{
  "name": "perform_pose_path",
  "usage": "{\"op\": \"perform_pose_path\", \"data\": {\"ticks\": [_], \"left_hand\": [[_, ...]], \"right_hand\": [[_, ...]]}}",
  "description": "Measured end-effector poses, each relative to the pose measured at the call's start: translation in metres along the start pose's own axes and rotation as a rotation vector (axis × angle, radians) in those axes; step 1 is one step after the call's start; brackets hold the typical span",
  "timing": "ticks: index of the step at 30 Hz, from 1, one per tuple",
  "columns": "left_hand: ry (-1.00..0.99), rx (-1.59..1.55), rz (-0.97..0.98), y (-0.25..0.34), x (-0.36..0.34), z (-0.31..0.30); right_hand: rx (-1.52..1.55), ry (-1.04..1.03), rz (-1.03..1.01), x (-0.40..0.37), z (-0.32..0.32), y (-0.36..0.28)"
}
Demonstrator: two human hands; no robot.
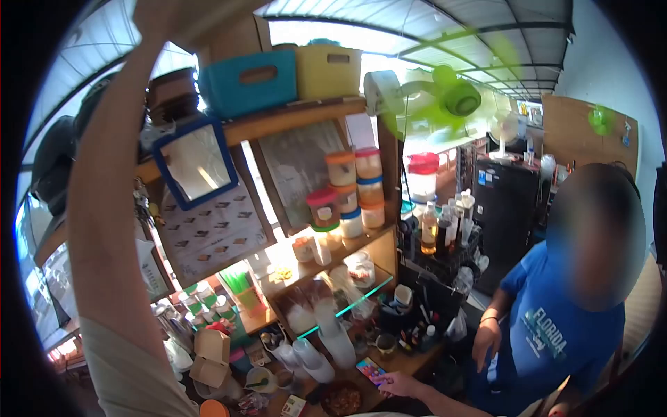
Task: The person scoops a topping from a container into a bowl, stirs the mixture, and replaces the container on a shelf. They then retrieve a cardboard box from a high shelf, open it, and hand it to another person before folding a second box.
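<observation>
My left arm reaches up along the left side, and my left hand [156, 21] is at the top edge, smeared and partly cut off. It is close to a cardboard box [240, 43] on the upper shelf; its fingers do not show clearly. Low in the middle, my right hand [397, 384] is closed on a smartphone [371, 371] with a colourful screen, held over the counter. Beside the phone stand stacked clear plastic cups [337, 345] and a dark bowl of reddish-brown food [342, 399].
A teal basket [246, 87] and yellow basket [328, 73] top the shelf. A blue-framed mirror [196, 163] hangs below, left of stacked lidded tubs [344, 198]. A green fan [451, 97] is at upper right. A person in a blue T-shirt [563, 313] stands at right, before a black fridge [507, 208].
</observation>
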State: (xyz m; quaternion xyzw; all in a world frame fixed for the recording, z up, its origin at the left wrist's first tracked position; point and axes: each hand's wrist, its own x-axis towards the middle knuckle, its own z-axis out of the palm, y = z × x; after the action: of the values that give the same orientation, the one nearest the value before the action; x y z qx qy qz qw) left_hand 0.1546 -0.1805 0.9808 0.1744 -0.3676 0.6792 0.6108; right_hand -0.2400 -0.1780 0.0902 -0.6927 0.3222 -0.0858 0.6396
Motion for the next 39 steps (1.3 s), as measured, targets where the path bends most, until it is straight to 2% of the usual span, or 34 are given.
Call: {"op": "perform_pose_path", "data": {"ticks": [1,2,3,5,8,11,12,13,14,15,17,18,19,21,22,23,24,26,27,29,31,33,35,37,39], "left_hand": [[-0.240,-0.042,-0.260,0.046,-0.010,-0.019],[-0.253,-0.048,-0.182,0.011,-0.024,0.003],[-0.297,0.118,-0.126,0.005,-0.032,0.011],[-0.336,0.004,-0.171,0.002,-0.048,0.020],[-0.388,0.067,-0.168,-0.027,-0.048,0.036],[-0.391,0.014,-0.232,-0.003,-0.057,0.025],[-0.391,0.006,-0.231,-0.002,-0.059,0.026],[-0.489,-0.001,-0.280,-0.004,-0.066,0.030],[-0.588,-0.007,-0.333,-0.007,-0.075,0.032],[-0.592,-0.021,-0.338,-0.013,-0.082,0.039],[-0.865,0.143,-0.091,-0.045,-0.096,0.056],[-0.846,-0.026,0.038,-0.082,-0.103,0.072],[-0.849,-0.010,0.037,-0.060,-0.101,0.050],[-1.122,-0.088,-0.330,-0.012,-0.070,0.014],[-1.365,-0.122,-0.552,-0.004,-0.044,0.000],[-1.152,-0.029,-0.530,-0.003,-0.045,-0.008],[-1.156,-0.006,-0.533,-0.023,-0.039,-0.009],[-1.060,0.059,-0.219,-0.077,-0.020,-0.012],[-1.058,0.075,-0.213,-0.076,-0.011,-0.024],[-1.195,0.150,-0.403,-0.049,0.003,-0.051],[-1.165,0.062,-0.435,-0.044,-0.005,-0.052],[-1.092,0.064,-0.166,-0.049,-0.029,-0.041],[-1.087,0.069,-0.143,-0.025,-0.032,-0.041],[-1.103,0.426,0.077,-0.017,-0.035,-0.028],[-1.066,0.334,0.061,-0.011,-0.043,-0.022]], "right_hand": [[0.014,0.003,0.000,0.001,0.000,-0.004],[0.008,0.005,-0.012,0.000,0.003,-0.012],[0.034,-0.012,0.017,-0.003,0.007,-0.019],[0.059,-0.033,0.042,-0.007,0.011,-0.022],[0.154,-0.048,0.103,-0.006,0.026,0.003],[0.195,-0.029,0.105,-0.012,0.029,0.022],[0.158,0.011,0.083,-0.033,0.024,-0.009],[0.127,0.055,0.064,-0.046,0.024,-0.024],[0.139,0.064,0.068,-0.038,0.027,0.002],[0.145,0.042,0.067,-0.024,0.030,0.040],[0.156,0.017,0.072,-0.015,0.025,0.075],[0.085,-0.014,0.047,-0.016,0.022,0.080],[0.005,-0.054,0.016,-0.015,0.017,0.082],[0.018,-0.089,0.078,-0.009,0.015,0.072],[0.067,-0.093,0.137,-0.011,0.015,0.065],[0.108,-0.093,0.185,-0.012,0.015,0.058],[0.146,-0.093,0.228,-0.011,0.014,0.052],[0.204,-0.094,0.294,-0.011,0.012,0.042],[0.222,-0.098,0.316,-0.009,0.011,0.038],[0.239,-0.105,0.335,0.000,0.012,0.030],[0.235,-0.105,0.328,0.009,0.011,0.021],[0.225,-0.121,0.306,0.022,0.010,0.013],[0.225,-0.135,0.294,0.029,0.013,0.008],[0.237,-0.134,0.291,0.026,0.021,-0.006],[0.214,-0.143,0.254,0.015,0.025,-0.027]]}}
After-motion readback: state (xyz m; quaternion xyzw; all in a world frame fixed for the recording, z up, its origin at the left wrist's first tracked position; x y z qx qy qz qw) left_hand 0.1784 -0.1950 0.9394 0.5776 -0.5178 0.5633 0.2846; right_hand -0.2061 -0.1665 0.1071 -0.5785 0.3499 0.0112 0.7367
